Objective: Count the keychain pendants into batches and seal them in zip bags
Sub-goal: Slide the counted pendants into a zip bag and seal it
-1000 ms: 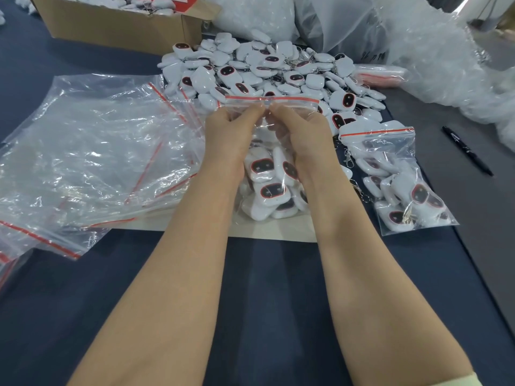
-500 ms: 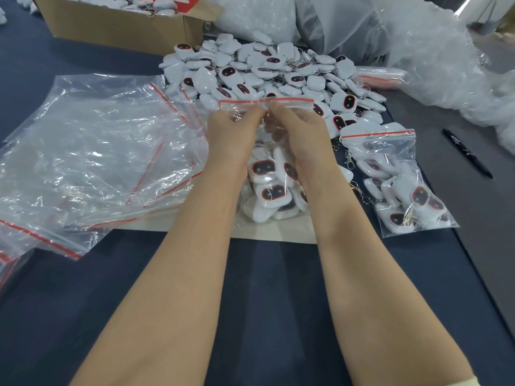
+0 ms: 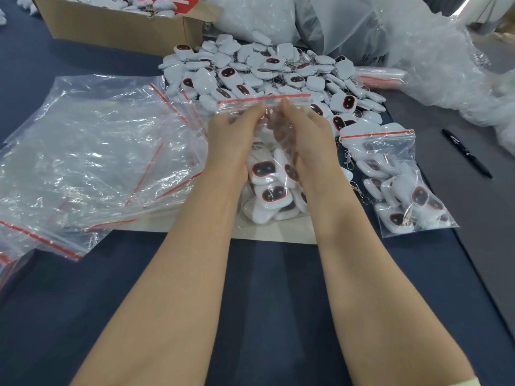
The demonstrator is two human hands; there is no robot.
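A clear zip bag [image 3: 267,199] with a red strip along its top holds several white keychain pendants with dark red-rimmed faces. It stands in the middle of the table between my hands. My left hand [image 3: 232,135] and my right hand [image 3: 303,135] both grip the bag's upper part just below the red strip, fingers curled into the plastic. Behind the bag lies a big heap of loose pendants [image 3: 267,71]. A second filled bag [image 3: 395,182] with its strip closed lies to the right.
A pile of empty zip bags [image 3: 92,151] covers the left of the table. A cardboard box [image 3: 119,26] of pendants stands at the back left, crumpled white plastic [image 3: 434,59] at the back right. A black marker [image 3: 466,151] lies at the right.
My fingers have slid down from the red strip to the plastic just below it, and the bag's top stands a little higher and straighter.
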